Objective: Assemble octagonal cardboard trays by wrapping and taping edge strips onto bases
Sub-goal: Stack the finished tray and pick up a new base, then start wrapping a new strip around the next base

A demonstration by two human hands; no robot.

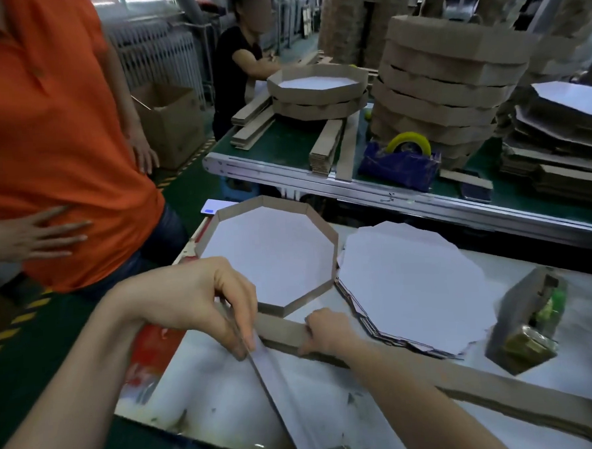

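Both hands hold the long strip (283,330): my left hand (220,304) pinches it at the bend, my right hand (322,334) curls over its brown part. I think each fold must be pressed sharp before wrapping. One tray (334,253), wall already on, lies just behind, beside the stack of bases (410,280); the tape holder (522,322) waits at right. It crowds my strip, and a person in orange (53,134) stands near.

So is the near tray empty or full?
Empty: the tray shows only bare white base inside its brown rim; the left hand hides one corner.
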